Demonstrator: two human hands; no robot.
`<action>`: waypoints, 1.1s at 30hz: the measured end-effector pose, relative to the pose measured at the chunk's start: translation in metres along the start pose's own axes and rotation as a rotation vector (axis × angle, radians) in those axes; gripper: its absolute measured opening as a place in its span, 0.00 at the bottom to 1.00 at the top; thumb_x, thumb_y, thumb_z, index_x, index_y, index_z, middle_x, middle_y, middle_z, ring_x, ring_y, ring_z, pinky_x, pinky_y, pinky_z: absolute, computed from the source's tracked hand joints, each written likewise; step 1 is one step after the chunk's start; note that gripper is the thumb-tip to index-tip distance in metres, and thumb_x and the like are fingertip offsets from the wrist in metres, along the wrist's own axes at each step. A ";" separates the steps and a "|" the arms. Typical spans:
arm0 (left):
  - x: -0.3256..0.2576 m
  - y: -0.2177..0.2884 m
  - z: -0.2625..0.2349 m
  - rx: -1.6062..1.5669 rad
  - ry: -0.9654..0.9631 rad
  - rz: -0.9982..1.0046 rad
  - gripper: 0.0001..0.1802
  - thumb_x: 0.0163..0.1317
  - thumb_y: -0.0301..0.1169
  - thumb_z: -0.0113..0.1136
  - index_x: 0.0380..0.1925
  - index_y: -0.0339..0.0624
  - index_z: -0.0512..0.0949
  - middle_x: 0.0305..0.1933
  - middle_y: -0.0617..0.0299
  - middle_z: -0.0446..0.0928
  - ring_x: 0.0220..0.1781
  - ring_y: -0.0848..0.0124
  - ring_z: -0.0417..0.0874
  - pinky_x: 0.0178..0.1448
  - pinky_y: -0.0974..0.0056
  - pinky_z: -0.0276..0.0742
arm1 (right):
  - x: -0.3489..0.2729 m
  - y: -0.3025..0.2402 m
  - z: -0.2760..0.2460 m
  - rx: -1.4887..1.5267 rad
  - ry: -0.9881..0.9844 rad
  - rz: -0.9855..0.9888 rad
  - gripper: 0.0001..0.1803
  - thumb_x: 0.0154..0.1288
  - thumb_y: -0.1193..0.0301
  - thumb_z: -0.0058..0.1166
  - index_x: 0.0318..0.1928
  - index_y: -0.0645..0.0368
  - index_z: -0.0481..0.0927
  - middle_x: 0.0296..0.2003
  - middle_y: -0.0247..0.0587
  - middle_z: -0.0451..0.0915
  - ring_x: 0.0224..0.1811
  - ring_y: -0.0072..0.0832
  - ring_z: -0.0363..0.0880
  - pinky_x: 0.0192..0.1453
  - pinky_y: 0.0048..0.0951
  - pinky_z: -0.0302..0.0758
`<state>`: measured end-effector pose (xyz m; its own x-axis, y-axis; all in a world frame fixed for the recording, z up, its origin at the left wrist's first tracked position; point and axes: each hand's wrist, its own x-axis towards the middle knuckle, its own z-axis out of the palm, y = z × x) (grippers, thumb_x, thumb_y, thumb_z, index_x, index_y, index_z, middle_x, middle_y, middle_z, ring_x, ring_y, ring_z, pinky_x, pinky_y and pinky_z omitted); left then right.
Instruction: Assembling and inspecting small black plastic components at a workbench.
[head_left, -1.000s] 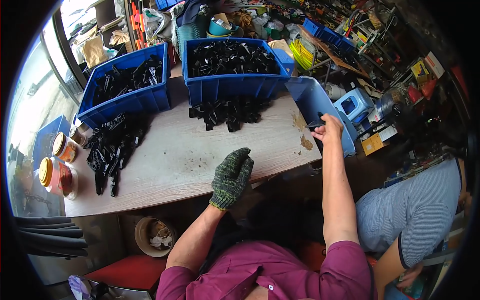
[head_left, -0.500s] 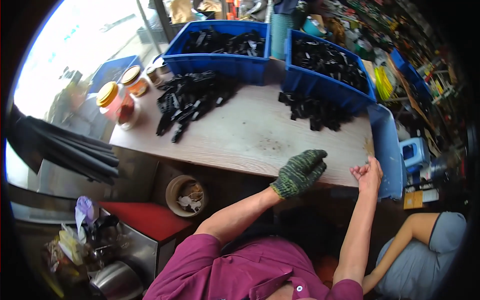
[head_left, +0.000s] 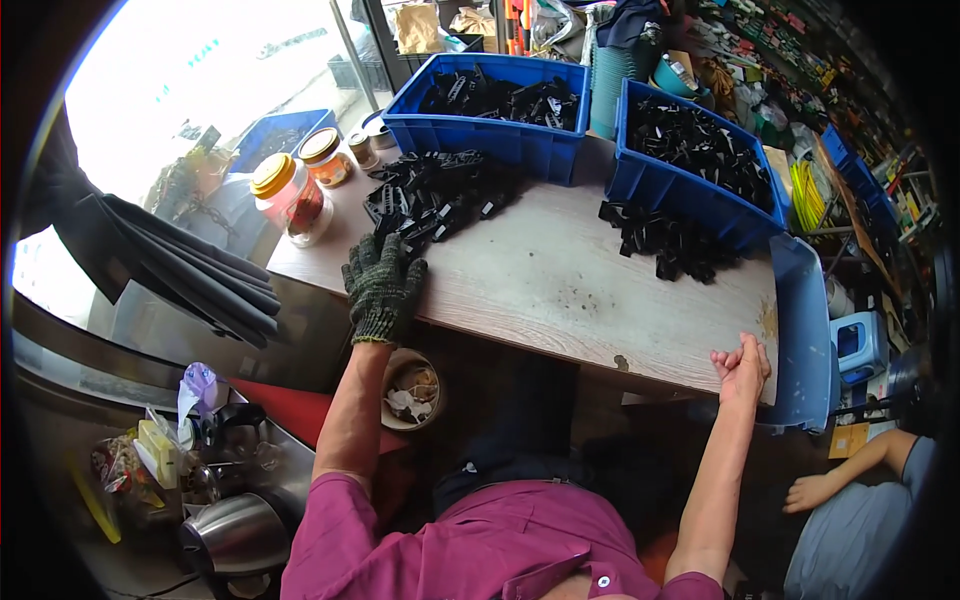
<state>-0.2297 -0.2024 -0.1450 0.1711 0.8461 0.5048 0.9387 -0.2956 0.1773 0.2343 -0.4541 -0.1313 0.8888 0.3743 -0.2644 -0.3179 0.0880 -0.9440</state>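
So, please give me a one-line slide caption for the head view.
Gloved left hand reaches a pile of black plastic parts on a wooden table; bare right hand grips its edge.

You have two blue bins [head_left: 497, 140] filled with black parts at the top of the frame, and a third blue bin [head_left: 805, 340] at the right edge of the tabletop [head_left: 560, 290]. Two loose heaps of black parts [head_left: 435, 195] lie on it. Two yellow-lidded jars [head_left: 290, 195] stand at upper left. One hand is gloved [head_left: 382, 285], one bare [head_left: 742, 368].
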 end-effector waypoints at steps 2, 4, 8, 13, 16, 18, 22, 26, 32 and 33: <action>0.003 0.017 0.005 -0.066 -0.051 0.060 0.34 0.57 0.47 0.66 0.62 0.45 0.73 0.65 0.42 0.69 0.65 0.42 0.69 0.67 0.40 0.63 | -0.002 0.000 0.000 0.001 0.009 -0.016 0.06 0.64 0.70 0.58 0.33 0.57 0.76 0.14 0.32 0.63 0.15 0.26 0.69 0.31 0.36 0.85; 0.001 0.042 0.004 -0.041 -0.129 0.047 0.36 0.57 0.46 0.66 0.64 0.46 0.71 0.66 0.42 0.68 0.63 0.44 0.69 0.66 0.41 0.63 | -0.001 0.004 -0.003 0.027 -0.020 -0.028 0.05 0.64 0.70 0.58 0.35 0.58 0.77 0.14 0.32 0.63 0.15 0.26 0.68 0.31 0.36 0.85; -0.005 0.085 0.006 -0.124 -0.019 0.148 0.32 0.57 0.41 0.65 0.61 0.44 0.72 0.56 0.44 0.72 0.57 0.46 0.72 0.60 0.45 0.67 | -0.004 0.004 0.004 0.049 -0.024 -0.024 0.07 0.63 0.72 0.59 0.33 0.58 0.74 0.13 0.33 0.64 0.15 0.29 0.70 0.32 0.42 0.85; -0.003 0.121 0.027 -0.227 -0.076 0.139 0.36 0.57 0.41 0.66 0.65 0.42 0.69 0.67 0.35 0.66 0.67 0.40 0.66 0.68 0.38 0.60 | -0.005 0.006 0.005 0.022 0.014 -0.036 0.06 0.63 0.72 0.59 0.33 0.56 0.74 0.13 0.32 0.66 0.14 0.26 0.71 0.32 0.42 0.86; 0.002 0.135 0.032 -0.307 -0.098 0.170 0.37 0.57 0.41 0.65 0.66 0.44 0.68 0.68 0.36 0.65 0.68 0.39 0.65 0.68 0.36 0.60 | -0.006 0.008 -0.001 0.035 0.001 -0.042 0.05 0.65 0.71 0.57 0.34 0.57 0.76 0.13 0.30 0.65 0.13 0.23 0.71 0.29 0.35 0.86; 0.005 0.147 0.029 -0.324 -0.108 0.148 0.38 0.57 0.39 0.66 0.68 0.46 0.67 0.69 0.36 0.65 0.69 0.39 0.65 0.70 0.38 0.59 | -0.005 0.008 0.000 0.044 -0.007 -0.040 0.06 0.66 0.70 0.57 0.34 0.57 0.75 0.13 0.30 0.66 0.13 0.23 0.72 0.29 0.35 0.86; -0.003 0.146 0.029 -0.514 0.083 0.133 0.33 0.57 0.32 0.69 0.65 0.44 0.72 0.66 0.38 0.70 0.69 0.41 0.68 0.70 0.45 0.66 | -0.003 0.010 -0.002 0.053 -0.011 -0.040 0.06 0.66 0.70 0.57 0.34 0.57 0.76 0.13 0.30 0.66 0.13 0.23 0.73 0.29 0.36 0.87; -0.019 0.133 0.025 -0.776 0.138 0.044 0.25 0.63 0.23 0.64 0.61 0.36 0.74 0.63 0.44 0.74 0.67 0.54 0.73 0.70 0.57 0.66 | -0.006 0.009 -0.003 0.064 -0.035 -0.039 0.05 0.66 0.71 0.57 0.33 0.56 0.75 0.13 0.31 0.67 0.15 0.25 0.73 0.33 0.41 0.87; -0.040 0.110 0.021 -0.933 0.095 -0.085 0.20 0.68 0.21 0.59 0.60 0.33 0.75 0.60 0.50 0.77 0.60 0.63 0.78 0.64 0.61 0.72 | -0.009 0.004 0.000 0.050 -0.032 -0.038 0.05 0.66 0.71 0.57 0.33 0.57 0.76 0.13 0.29 0.66 0.15 0.24 0.72 0.33 0.39 0.87; -0.039 0.111 0.025 -0.849 0.178 0.021 0.20 0.68 0.21 0.59 0.60 0.33 0.75 0.58 0.51 0.79 0.58 0.63 0.80 0.63 0.61 0.73 | -0.009 0.002 0.000 0.043 -0.027 -0.031 0.05 0.66 0.71 0.57 0.33 0.57 0.76 0.13 0.29 0.66 0.15 0.24 0.72 0.33 0.39 0.87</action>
<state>-0.1248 -0.2569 -0.1662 0.0701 0.7755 0.6274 0.3832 -0.6017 0.7008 0.2255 -0.4571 -0.1306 0.8895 0.3951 -0.2296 -0.3051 0.1396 -0.9420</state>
